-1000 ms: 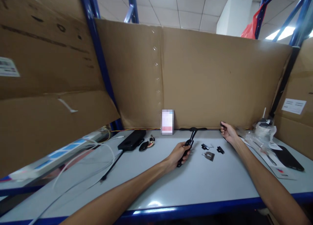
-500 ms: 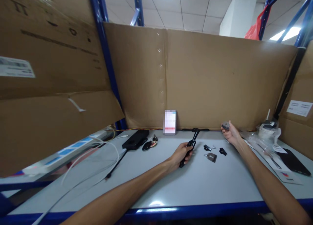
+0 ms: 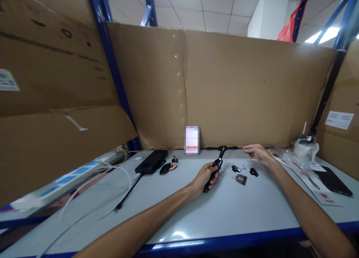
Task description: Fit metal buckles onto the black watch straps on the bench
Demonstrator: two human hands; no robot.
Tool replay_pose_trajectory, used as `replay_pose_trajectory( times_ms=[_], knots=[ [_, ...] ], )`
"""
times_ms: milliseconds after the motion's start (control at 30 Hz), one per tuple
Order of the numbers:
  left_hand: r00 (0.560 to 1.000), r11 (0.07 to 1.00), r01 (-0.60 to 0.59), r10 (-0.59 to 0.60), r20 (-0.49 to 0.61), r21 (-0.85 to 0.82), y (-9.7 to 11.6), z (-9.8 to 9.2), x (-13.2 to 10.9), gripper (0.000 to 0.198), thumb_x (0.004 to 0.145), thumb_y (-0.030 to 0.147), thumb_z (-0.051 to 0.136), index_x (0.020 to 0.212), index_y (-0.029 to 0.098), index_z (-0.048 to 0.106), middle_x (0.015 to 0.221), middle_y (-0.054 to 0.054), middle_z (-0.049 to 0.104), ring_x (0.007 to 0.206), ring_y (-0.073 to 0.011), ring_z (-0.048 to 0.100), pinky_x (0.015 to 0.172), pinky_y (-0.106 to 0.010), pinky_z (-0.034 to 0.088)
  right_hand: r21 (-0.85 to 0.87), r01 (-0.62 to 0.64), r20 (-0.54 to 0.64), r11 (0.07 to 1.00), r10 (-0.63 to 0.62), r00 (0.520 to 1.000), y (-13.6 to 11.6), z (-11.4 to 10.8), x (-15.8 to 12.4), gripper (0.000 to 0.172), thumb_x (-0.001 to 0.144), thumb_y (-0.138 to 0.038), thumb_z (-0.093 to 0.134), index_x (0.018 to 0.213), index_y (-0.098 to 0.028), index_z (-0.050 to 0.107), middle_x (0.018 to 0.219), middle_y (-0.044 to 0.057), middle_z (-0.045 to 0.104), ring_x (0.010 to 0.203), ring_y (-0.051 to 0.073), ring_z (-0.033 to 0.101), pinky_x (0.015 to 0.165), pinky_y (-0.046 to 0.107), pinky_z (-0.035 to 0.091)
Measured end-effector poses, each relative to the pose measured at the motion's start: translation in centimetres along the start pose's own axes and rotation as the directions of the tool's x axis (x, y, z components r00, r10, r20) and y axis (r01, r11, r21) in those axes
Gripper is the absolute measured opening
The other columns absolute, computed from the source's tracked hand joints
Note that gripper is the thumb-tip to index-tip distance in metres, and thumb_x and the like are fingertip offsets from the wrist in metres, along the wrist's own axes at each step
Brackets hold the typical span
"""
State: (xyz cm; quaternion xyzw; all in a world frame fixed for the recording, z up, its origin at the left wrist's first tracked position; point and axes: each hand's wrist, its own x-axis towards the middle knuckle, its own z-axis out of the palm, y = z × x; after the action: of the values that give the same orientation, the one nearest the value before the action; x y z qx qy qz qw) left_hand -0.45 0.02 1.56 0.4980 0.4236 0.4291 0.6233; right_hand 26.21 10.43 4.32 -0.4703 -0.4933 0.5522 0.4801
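My left hand is closed round the lower end of a black handle-shaped tool that rests slanted on the grey table. Right of the tool lie a small black piece, a flat metal plate and another black piece. My right hand hovers just above and behind these parts, near the cardboard wall. Its fingers are held together and point left; what they pinch, if anything, is too small to make out.
A black case, a car key and white cables lie at the left. A blurred card leans on the cardboard wall. Plastic bags with a wrapped roll and a black phone sit at the right.
My right hand lifted a small grey piece near the cardboard wall, then moved left towards the small parts. The left hand kept its grip on the tool.
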Motion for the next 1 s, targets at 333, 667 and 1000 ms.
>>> replay_pose_trajectory(
  times_ms=[333, 667, 1000],
  knots=[
    [0.996, 0.996, -0.081, 0.08, -0.026, -0.028, 0.4, 0.7, -0.5, 0.026, 0.088, 0.043, 0.057, 0.1, 0.02, 0.05, 0.06, 0.006, 0.049, 0.04, -0.0057, 0.037, 0.039, -0.017, 0.029, -0.277, 0.062, 0.309, 0.959, 0.028, 0.951, -0.8, 4.3, -3.4, 0.023, 0.073, -0.023, 0.073, 0.089, -0.015, 0.058, 0.078, 0.007, 0.072, 0.062, 0.017, 0.068, 0.052, 0.027, 0.056],
    [0.999, 0.995, 0.003, -0.006, -0.032, -0.096, 0.0, 0.2, 0.2, 0.028, 0.096, 0.041, 0.045, 0.09, 0.014, 0.053, 0.056, 0.007, 0.042, 0.036, -0.0026, 0.023, 0.037, -0.017, 0.011, -0.439, 0.215, 0.305, 0.872, -0.08, 0.949, 0.4, 7.1, -4.1, 0.022, 0.066, -0.033, 0.073, 0.068, -0.016, 0.059, 0.061, -0.003, 0.056, 0.058, 0.011, 0.053, 0.051, 0.021, 0.045],
    [0.998, 0.994, -0.061, 0.057, -0.041, -0.088, -0.1, 0.1, -0.1, 0.034, 0.094, 0.052, 0.049, 0.088, 0.019, 0.049, 0.054, 0.008, 0.04, 0.037, -0.004, 0.024, 0.036, -0.017, 0.019, -0.237, 0.19, 0.27, 0.953, -0.123, 0.955, 1.0, 8.4, -4.6, 0.03, 0.07, -0.043, 0.072, 0.064, -0.018, 0.056, 0.052, -0.004, 0.053, 0.041, 0.008, 0.044, 0.04, 0.021, 0.036]
  ],
)
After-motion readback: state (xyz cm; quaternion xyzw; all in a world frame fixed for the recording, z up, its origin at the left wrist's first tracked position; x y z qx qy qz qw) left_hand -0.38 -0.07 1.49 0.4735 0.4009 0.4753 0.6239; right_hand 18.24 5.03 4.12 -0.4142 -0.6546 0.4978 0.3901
